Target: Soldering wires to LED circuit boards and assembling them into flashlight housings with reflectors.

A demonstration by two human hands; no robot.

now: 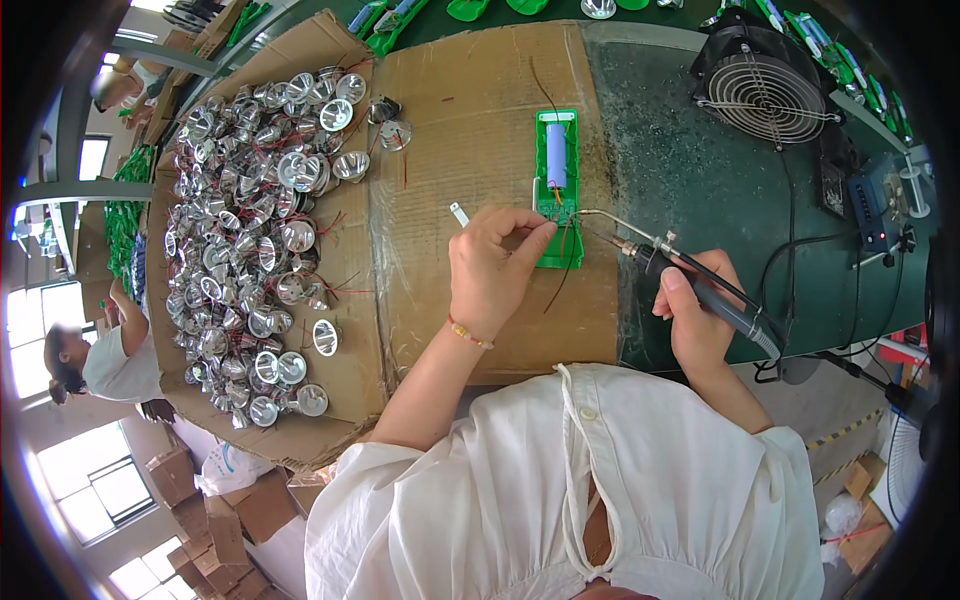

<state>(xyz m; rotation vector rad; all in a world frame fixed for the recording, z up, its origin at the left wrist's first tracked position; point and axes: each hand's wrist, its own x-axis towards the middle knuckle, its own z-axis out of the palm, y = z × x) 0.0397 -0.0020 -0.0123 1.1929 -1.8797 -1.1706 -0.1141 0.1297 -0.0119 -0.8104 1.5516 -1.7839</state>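
A green plastic housing [546, 256] lies on the cardboard, with a lavender cylindrical battery [556, 156] and a small green circuit board [566, 212] inside. Thin dark wires extend from its top and bottom ends. My left hand [492, 262] is closed, thumb and forefinger pinched at the board's left edge; what they grip is too small to make out. A white strip [459, 213] sticks out beside its knuckles. In my right hand [697, 305] is a soldering iron [700, 292] with a thin metal feed tube [620, 220]; its tip points at the board from the right.
Left of the work, a cardboard tray [345, 215] holds many silver reflector cups [265, 255] with red wires. A black fan with a wire grille [768, 98] and a blue control box [880, 210] stand right. Another person [110, 350] is at far left.
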